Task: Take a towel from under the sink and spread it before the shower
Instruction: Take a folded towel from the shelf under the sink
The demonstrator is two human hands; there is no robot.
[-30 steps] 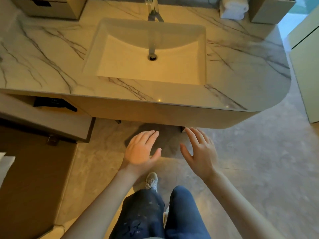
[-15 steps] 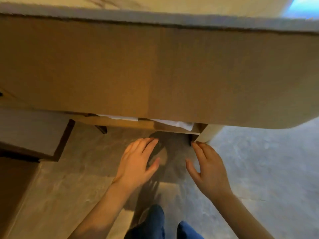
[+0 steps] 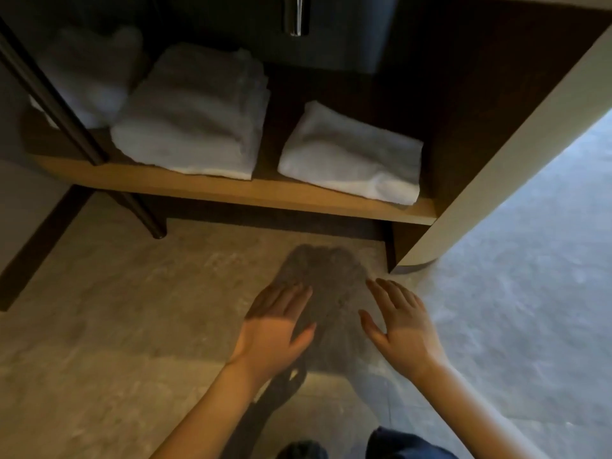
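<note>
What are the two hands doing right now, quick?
Left hand: open, fingers straight, holding nothing, above the floor.
Right hand: open, fingers straight, holding nothing.

Towel piles, white and folded: three, all on the wooden shelf. The left pile lies at ten o'clock, dim, partly behind the post. The middle pile, at eleven o'clock, stands tallest, its layers too blurred to count. The right pile, at one o'clock, is lowest. Shelves: one, running from nine to three o'clock. Dark posts: one, slanting through nine o'clock. Chrome pipes: one pipe, at twelve o'clock. Hands: two, the left hand at seven o'clock and the right hand at five o'clock, both flat with straight fingers, holding nothing.
</note>
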